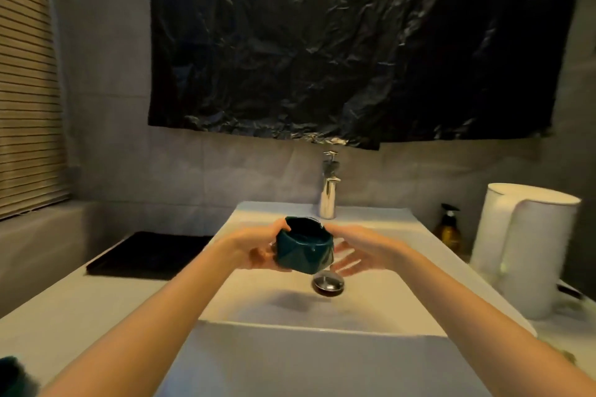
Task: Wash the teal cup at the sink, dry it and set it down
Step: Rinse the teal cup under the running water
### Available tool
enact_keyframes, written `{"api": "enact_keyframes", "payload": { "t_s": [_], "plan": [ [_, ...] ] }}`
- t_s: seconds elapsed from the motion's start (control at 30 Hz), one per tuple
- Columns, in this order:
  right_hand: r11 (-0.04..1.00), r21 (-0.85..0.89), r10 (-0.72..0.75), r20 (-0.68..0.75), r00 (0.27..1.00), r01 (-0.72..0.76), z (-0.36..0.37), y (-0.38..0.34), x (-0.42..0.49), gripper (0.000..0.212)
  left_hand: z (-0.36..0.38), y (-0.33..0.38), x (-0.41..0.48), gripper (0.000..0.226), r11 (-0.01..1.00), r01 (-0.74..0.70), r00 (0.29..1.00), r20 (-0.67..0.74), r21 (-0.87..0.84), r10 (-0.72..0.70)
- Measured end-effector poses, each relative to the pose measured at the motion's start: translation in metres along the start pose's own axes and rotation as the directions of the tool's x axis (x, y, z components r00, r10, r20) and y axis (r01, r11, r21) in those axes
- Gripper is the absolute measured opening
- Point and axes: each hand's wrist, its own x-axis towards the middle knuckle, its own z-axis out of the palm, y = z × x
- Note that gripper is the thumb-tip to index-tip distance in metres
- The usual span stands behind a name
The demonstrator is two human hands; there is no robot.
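The room is dim and warmly lit. A white rectangular sink [380,309] sits on a pale counter [80,303], its basin lit from above, with a chrome drain plug [329,282] near the middle of the floor. A chrome tap [329,193] stands at the back rim, against a wall of large grey tiles [200,171]. Above it hangs a wide sheet of crumpled black plastic [354,42], its lower edge just over the tap. A slatted blind [25,80] fills the left edge.

On the counter to the left of the sink lies a flat black mat [145,255]. To the right stand an amber pump bottle [449,229] and, nearer, a tall white kettle [529,251].

The cup [304,245], teal and faceted, is held upright in the air over the basin, in front of the tap. The left hand [258,248] grips its left side, thumb over the rim. The right hand [358,251] is open, fingers spread, just beside the cup's right side; whether it touches cannot be told. Both forearms are bare.
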Motion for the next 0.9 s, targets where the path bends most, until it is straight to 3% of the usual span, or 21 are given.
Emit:
{"api": "enact_keyframes", "payload": {
  "t_s": [0.07, 0.17, 0.23, 0.33, 0.4, 0.57, 0.73, 0.9],
  "plan": [
    [0.984, 0.136, 0.1, 0.092, 0.991, -0.112, -0.02, 0.012, 0.007, 0.046, 0.014, 0.002, 0.015, 0.017, 0.997, 0.074, 0.995, 0.073, 0.011, -0.075],
    [0.964, 0.213, 0.146, 0.068, 0.987, -0.157, -0.042, 0.025, 0.017, 0.037, 0.031, 0.002, 0.044, 0.028, 0.984, 0.168, 0.958, 0.244, -0.056, -0.149],
    [0.987, 0.134, 0.099, -0.042, 0.994, -0.092, -0.049, 0.029, 0.022, 0.032, 0.041, 0.002, 0.062, 0.026, 0.986, 0.164, 0.936, 0.323, -0.044, -0.141],
    [0.999, -0.034, -0.047, -0.253, 0.966, 0.039, -0.054, 0.033, 0.034, 0.024, 0.053, 0.003, 0.083, 0.028, 0.998, 0.038, 0.916, 0.397, 0.047, -0.054],
    [0.988, -0.118, -0.129, -0.314, 0.941, 0.096, -0.057, 0.037, 0.039, 0.02, 0.06, 0.004, 0.088, 0.029, 0.993, -0.036, 0.902, 0.431, 0.114, -0.016],
    [0.928, -0.315, -0.296, -0.296, 0.908, 0.2, -0.063, 0.05, 0.041, 0.029, 0.065, -0.007, 0.098, 0.038, 0.983, -0.075, 0.896, 0.444, 0.17, -0.009],
    [0.836, -0.459, -0.469, -0.316, 0.825, 0.3, -0.064, 0.054, 0.044, 0.036, 0.058, -0.007, 0.101, 0.054, 0.949, -0.273, 0.909, 0.364, 0.158, 0.202],
    [0.726, -0.579, -0.597, -0.265, 0.757, 0.37, -0.06, 0.056, 0.042, 0.043, 0.056, -0.004, 0.104, 0.065, 0.781, -0.521, 0.849, 0.305, 0.344, 0.432]
  ]
}}
